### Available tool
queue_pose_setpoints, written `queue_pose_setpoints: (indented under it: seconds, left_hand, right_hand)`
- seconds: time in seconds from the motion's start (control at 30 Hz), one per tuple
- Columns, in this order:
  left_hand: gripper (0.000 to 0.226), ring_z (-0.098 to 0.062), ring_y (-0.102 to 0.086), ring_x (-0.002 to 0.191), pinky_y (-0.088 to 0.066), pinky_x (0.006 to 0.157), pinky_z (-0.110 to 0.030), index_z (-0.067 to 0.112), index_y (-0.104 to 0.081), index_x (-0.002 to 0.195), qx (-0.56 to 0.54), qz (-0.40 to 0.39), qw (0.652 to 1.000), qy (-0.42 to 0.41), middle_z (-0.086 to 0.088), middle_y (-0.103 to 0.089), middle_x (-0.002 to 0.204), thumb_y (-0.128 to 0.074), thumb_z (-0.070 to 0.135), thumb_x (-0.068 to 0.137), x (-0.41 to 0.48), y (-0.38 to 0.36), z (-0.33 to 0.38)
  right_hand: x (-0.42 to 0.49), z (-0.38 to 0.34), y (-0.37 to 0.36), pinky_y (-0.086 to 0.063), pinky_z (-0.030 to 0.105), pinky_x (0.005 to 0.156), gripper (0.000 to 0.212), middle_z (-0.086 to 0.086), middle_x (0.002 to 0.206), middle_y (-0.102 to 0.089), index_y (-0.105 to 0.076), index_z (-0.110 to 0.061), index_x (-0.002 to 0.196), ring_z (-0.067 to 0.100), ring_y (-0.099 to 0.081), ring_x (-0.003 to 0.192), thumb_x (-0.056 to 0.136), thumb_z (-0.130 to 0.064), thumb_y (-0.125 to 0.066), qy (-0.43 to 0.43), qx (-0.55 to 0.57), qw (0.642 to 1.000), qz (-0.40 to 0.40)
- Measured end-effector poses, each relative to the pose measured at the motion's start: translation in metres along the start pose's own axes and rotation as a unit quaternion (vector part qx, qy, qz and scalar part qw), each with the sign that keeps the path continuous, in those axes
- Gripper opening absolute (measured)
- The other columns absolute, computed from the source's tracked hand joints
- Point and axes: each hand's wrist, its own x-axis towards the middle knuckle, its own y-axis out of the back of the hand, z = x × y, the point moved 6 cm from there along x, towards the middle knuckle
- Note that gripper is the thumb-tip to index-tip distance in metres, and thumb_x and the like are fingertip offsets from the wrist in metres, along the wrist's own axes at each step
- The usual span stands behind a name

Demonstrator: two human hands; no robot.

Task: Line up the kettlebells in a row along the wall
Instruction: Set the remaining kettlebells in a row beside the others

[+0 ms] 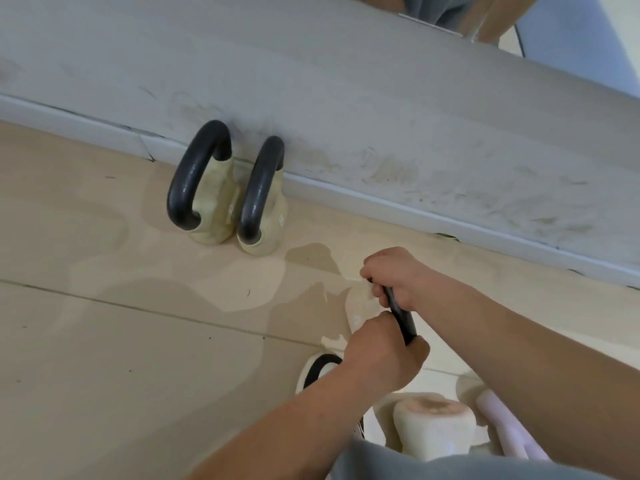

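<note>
Two cream kettlebells with black handles stand side by side against the wall's skirting: one on the left and one just to its right. A third cream kettlebell with a black handle is lower right of them, out on the floor. My left hand and my right hand are both closed around its handle, and they hide most of its body. I cannot tell whether it rests on the floor or hangs above it. Another black-handled kettlebell peeks out under my left forearm.
The scuffed grey wall with a pale skirting board runs diagonally across the view. A cream weight and a pink handle sit at the bottom right by my legs. Beige floor spreads to the left.
</note>
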Motion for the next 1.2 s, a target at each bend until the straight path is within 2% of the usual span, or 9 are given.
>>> queue_pose_setpoints:
  seconds: [0.13,0.33,0.47,0.57,0.63,0.73,0.83,0.97,1.2]
  left_hand:
    - [0.024,-0.028,-0.052,0.072,-0.037,0.061,-0.031,0.015,-0.046,0.092,-0.011,0.044,0.998,0.037,-0.001,-0.053,0.080,-0.054,0.037,0.087,0.003,0.025,-0.010]
    - [0.020,-0.027,-0.056,0.074,-0.041,0.063,-0.033,0.016,-0.052,0.096,-0.009,0.123,0.992,0.039,-0.001,-0.061,0.089,-0.056,0.032,0.086,0.020,0.081,-0.024]
    - [0.013,-0.025,-0.053,0.071,-0.039,0.063,-0.031,0.015,-0.052,0.097,-0.015,0.187,0.982,-0.018,0.001,-0.058,0.084,-0.056,0.027,0.094,0.035,0.126,-0.033]
    - [0.012,-0.019,-0.050,0.065,-0.035,0.058,-0.030,0.019,-0.050,0.100,-0.024,0.209,0.977,-0.031,0.006,-0.054,0.078,-0.053,0.030,0.100,0.042,0.139,-0.037]
    - [0.010,-0.012,-0.048,0.061,-0.032,0.054,-0.029,0.022,-0.049,0.102,-0.047,0.217,0.975,-0.027,0.009,-0.051,0.075,-0.050,0.031,0.102,0.047,0.137,-0.038]
    - [0.015,-0.020,-0.054,0.069,-0.037,0.062,-0.032,0.021,-0.052,0.109,-0.090,0.227,0.970,-0.017,0.003,-0.059,0.084,-0.047,0.033,0.103,0.052,0.136,-0.040]
    - [0.022,-0.026,-0.063,0.083,-0.047,0.068,-0.037,0.022,-0.052,0.114,-0.107,0.214,0.971,0.003,-0.003,-0.066,0.097,-0.046,0.039,0.102,0.054,0.130,-0.045]
    - [0.019,-0.021,-0.065,0.093,-0.047,0.075,-0.032,0.026,-0.048,0.112,-0.123,0.183,0.975,0.028,0.001,-0.066,0.107,-0.052,0.038,0.097,0.065,0.126,-0.049]
    - [0.010,-0.014,-0.050,0.064,-0.037,0.064,-0.029,0.019,-0.042,0.102,-0.028,0.196,0.979,-0.052,0.008,-0.053,0.077,-0.050,0.025,0.100,0.071,0.143,-0.055]
  right_hand:
    - [0.007,-0.017,-0.004,-0.037,0.029,0.046,0.012,0.007,0.046,-0.044,-0.052,-0.001,0.089,0.021,-0.039,0.036,0.088,0.011,-0.051,-0.032,0.023,0.999,-0.002]
    - [0.018,-0.072,-0.025,-0.039,0.025,0.045,0.024,0.007,0.063,-0.042,-0.048,-0.008,0.077,0.019,-0.040,0.041,0.093,0.010,-0.050,0.001,0.108,0.994,-0.029]
    - [0.029,-0.115,-0.037,-0.040,0.027,0.046,0.015,0.010,0.072,-0.043,-0.049,-0.006,0.088,0.020,-0.040,0.047,0.097,0.006,-0.051,0.019,0.162,0.986,-0.018]
    - [0.034,-0.136,-0.042,-0.044,0.033,0.051,0.009,0.011,0.073,-0.049,-0.053,-0.003,0.092,0.021,-0.045,0.049,0.097,0.004,-0.055,0.051,0.132,0.990,-0.009]
    - [0.034,-0.142,-0.041,-0.048,0.035,0.056,0.007,0.013,0.079,-0.053,-0.057,-0.002,0.101,0.024,-0.052,0.059,0.096,0.002,-0.058,0.089,0.091,0.992,0.012]
    - [0.027,-0.136,-0.041,-0.055,0.041,0.076,0.036,0.006,0.100,-0.059,-0.056,-0.018,0.127,0.024,-0.058,0.085,0.093,-0.009,-0.064,0.150,0.034,0.987,0.041]
    - [0.023,-0.119,-0.047,-0.053,0.052,0.088,0.052,0.005,0.118,-0.058,-0.049,-0.030,0.136,0.029,-0.058,0.106,0.090,-0.013,-0.067,0.112,0.048,0.992,0.011]
    - [0.023,-0.114,-0.059,-0.053,0.055,0.087,0.047,0.009,0.111,-0.053,-0.047,-0.027,0.132,0.034,-0.056,0.103,0.091,-0.008,-0.060,0.060,0.100,0.993,-0.013]
    - [0.025,-0.120,-0.076,-0.049,0.054,0.104,0.035,0.008,0.097,-0.048,-0.048,-0.013,0.120,0.039,-0.057,0.110,0.088,0.002,-0.054,-0.004,0.227,0.974,0.012]
